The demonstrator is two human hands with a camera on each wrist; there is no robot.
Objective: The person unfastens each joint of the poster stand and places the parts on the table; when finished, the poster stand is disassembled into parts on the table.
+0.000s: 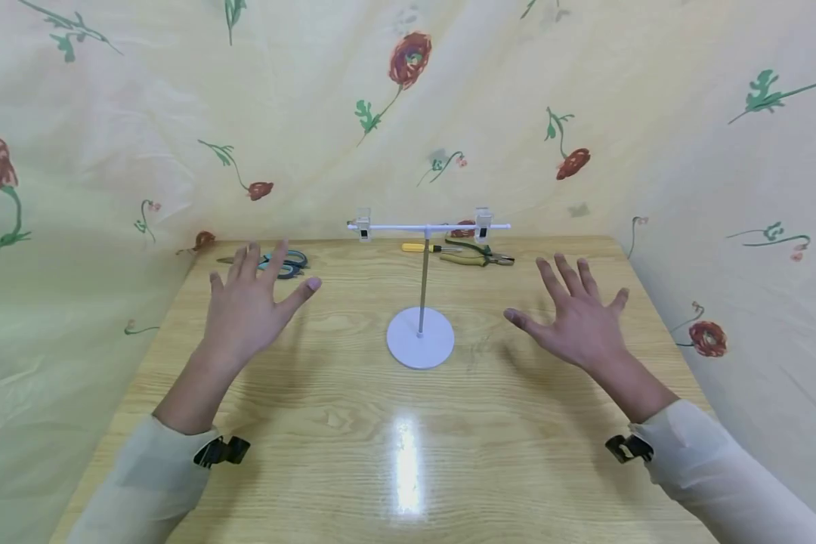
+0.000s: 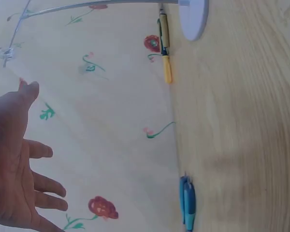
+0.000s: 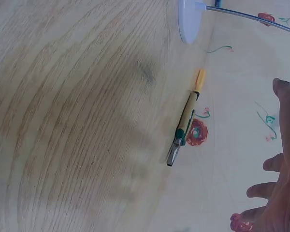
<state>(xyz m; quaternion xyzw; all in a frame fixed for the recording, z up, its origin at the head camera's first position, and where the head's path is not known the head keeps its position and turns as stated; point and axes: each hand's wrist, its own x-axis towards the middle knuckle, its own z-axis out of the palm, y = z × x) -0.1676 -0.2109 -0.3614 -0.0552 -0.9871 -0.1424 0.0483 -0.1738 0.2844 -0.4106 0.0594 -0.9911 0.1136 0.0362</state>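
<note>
Both splayed, empty — left hand (image 1: pixel 245 313) nearest far-left scissors (image 2: pixel 189 200), right hand (image 1: pixel 581 325) right of stand (image 1: pixel 424 284) — best reach wide of crossbar (image 1: pixel 397 227).

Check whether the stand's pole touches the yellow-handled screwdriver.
Apart. In the head view the pole crosses in front of the screwdriver, but the right wrist view shows a plain gap between them.

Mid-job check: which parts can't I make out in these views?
- Scissors: head view, middle covered by the left hand.
- Screwdriver: right wrist view, shaft hidden by the pliers.
- Stand: right wrist view, pole cut by the right edge.
- Right hand: right wrist view, partly cut by the right edge.
</note>
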